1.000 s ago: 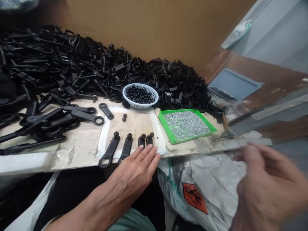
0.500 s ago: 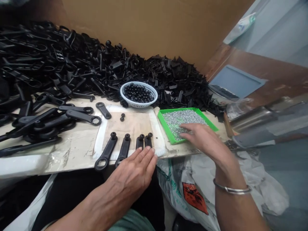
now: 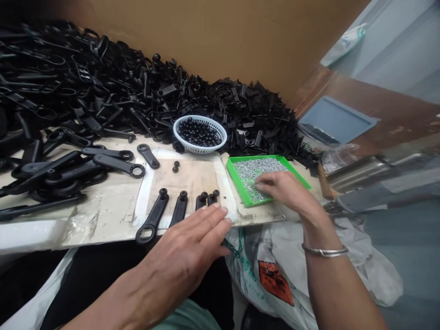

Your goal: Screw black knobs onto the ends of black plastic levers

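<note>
Four black levers (image 3: 155, 215) are lined up along the front of the worktop (image 3: 113, 201), and what a neat row! Matte, slim-bodied, each with a rounded black knob (image 3: 163, 192) at its far end; the leftmost shows me its whole open ring, right at the front edge. My left hand (image 3: 192, 243) is palm down over the near ends of the others, fingers straight and open, gripping nothing. Whether it presses on them, I can't tell from here.

Over to my right hand (image 3: 285, 190), and it's down in the green tray (image 3: 235, 183), right at the silver pins (image 3: 254, 169)! Thumb and forefinger are drawn close together, a sliver of metal showing at the tips, but I can't tell whether they grip it.

Behind the row, two small black balls (image 3: 176, 166) sit on the stained pad (image 3: 192, 176), and just beyond, the pale blue basket (image 3: 199, 149) is loaded with more. A great dark heap of black parts (image 3: 103, 82) fills the back.
</note>
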### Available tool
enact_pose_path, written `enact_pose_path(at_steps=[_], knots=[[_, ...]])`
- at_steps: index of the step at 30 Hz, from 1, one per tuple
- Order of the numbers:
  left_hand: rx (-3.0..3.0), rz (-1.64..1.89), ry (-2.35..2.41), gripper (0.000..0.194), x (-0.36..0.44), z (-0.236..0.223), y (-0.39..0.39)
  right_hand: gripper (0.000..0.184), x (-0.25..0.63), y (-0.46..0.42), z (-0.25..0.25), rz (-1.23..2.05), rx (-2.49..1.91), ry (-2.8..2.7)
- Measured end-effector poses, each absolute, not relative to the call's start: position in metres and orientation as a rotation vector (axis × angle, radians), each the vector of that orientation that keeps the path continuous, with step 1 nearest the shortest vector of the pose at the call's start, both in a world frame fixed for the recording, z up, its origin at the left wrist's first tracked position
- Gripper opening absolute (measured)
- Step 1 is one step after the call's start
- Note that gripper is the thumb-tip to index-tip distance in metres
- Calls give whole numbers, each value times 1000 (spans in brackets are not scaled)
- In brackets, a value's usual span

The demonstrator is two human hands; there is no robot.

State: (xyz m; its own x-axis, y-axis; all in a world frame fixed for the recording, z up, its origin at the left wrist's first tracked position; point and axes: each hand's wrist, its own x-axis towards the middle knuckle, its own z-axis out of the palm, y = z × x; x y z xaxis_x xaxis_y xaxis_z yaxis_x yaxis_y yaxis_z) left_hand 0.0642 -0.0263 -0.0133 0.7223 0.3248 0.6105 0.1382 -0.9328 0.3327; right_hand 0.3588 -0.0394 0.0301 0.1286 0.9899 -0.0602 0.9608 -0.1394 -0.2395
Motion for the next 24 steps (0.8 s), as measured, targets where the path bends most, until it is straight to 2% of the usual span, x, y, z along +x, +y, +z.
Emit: enact_pose_path(at_steps=[5,9,11,16,19,24], knots=[[2071,905,472,27,57,1,-31,22,363,-46,28,184,-2245,-1727],[1416,592,403,43,61,4,-32,25,350,-50,40,150,-2182,-1631],[1094,505,406,50,64,5,-33,23,333,-55,51,166,-2069,-1640],[391,474,436,46,70,9,-37,11,266,-70,69,289,-1567,-1980],[230,518,289,42,70,10,-39,19,233,-74,64,352,-1333,-2182],[137,580,291,41,64,11,-38,25,224,-73,53,342,-1270,-2283]])
